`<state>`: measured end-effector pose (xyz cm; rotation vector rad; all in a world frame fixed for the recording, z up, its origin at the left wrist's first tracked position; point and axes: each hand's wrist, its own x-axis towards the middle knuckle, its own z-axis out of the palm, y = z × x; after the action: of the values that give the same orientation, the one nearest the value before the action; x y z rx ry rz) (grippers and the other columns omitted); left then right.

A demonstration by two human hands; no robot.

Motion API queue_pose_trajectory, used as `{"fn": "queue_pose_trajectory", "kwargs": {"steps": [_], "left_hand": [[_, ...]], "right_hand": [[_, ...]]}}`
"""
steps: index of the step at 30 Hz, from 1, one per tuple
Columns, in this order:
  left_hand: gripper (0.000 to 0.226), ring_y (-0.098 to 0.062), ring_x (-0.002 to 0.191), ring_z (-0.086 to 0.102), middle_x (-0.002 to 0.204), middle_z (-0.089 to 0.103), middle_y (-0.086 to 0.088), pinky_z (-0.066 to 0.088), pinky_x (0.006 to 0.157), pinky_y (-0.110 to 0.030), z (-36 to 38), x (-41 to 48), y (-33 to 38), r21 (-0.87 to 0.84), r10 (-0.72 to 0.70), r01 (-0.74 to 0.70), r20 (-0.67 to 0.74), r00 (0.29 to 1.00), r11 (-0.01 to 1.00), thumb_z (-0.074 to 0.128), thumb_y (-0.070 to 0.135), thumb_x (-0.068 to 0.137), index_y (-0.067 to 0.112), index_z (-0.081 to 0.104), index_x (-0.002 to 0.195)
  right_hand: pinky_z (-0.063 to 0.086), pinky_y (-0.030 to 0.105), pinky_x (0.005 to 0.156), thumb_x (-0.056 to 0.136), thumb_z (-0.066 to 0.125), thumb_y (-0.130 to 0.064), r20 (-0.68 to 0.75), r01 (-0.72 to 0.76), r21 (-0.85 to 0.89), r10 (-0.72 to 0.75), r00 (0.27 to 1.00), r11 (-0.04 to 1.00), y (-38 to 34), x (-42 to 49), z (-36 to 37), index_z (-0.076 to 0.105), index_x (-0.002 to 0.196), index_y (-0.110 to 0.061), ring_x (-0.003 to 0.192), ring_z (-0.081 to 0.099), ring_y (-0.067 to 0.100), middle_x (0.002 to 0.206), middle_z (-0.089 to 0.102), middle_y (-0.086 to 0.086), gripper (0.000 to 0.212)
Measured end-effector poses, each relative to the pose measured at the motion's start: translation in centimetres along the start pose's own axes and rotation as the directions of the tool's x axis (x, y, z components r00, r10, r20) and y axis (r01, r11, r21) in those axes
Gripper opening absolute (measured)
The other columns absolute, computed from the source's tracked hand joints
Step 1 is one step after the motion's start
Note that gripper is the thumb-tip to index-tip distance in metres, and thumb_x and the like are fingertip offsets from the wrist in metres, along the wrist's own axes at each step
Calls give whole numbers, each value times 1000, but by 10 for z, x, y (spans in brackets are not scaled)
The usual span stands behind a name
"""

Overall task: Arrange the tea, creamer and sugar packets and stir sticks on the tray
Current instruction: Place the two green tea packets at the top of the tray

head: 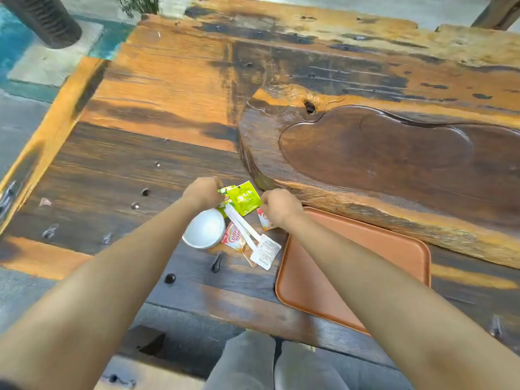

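Two green tea packets [244,199] lie overlapping on the wooden table, just left of the orange tray [365,257]. My left hand [203,192] is closed on the left edge of the left tea packet [225,191]. My right hand [281,208] is curled, its fingertips at the right corner of the larger tea packet, and it covers part of a red-and-white creamer packet [264,222]. A second creamer packet [233,238] lies under two white stir sticks [247,233]. Nothing lies on the tray. Whether my right hand grips anything is hidden.
A white bowl [204,229] sits left of the packets, below my left wrist. A big carved dark wooden slab [380,153] rises behind the tray. Metal bolt heads [169,278] dot the tabletop. The table's near edge is by my knees.
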<state>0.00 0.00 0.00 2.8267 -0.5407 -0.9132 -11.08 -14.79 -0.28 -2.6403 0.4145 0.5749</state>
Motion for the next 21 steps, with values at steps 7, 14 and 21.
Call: {"fn": "queue_pose_trajectory", "kwargs": {"steps": [7, 14, 21], "left_hand": [[49, -37, 116, 52, 122, 57, -24, 42, 96, -37, 8, 26, 0, 55, 9, -10, 32, 999, 998, 69, 25, 74, 5, 54, 117], [20, -30, 93, 57, 89, 60, -16, 42, 75, -32, 7, 30, 0, -7, 40, -39, 144, 989, 999, 70, 20, 77, 8, 56, 86], [26, -18, 77, 45, 68, 48, 2, 29, 55, -18, 1, 29, 4, -258, 74, -41, 119, 990, 965, 68, 11, 77, 19, 45, 67]], "right_hand": [[33, 40, 97, 87, 52, -9, -150, 154, -222, -190, 970, 963, -20, 17, 53, 44, 129, -12, 122, 39, 29, 133, 45, 10, 43], [40, 26, 71, 62, 71, -24, -285, 150, -496, -323, 902, 855, -18, 28, 65, 67, 76, -23, 79, 62, 14, 77, 65, -6, 15], [45, 16, 55, 68, 57, -46, -244, 269, -476, -420, 874, 837, -7, 31, 49, 71, 66, -25, 63, 63, 9, 60, 65, -9, 25]]}}
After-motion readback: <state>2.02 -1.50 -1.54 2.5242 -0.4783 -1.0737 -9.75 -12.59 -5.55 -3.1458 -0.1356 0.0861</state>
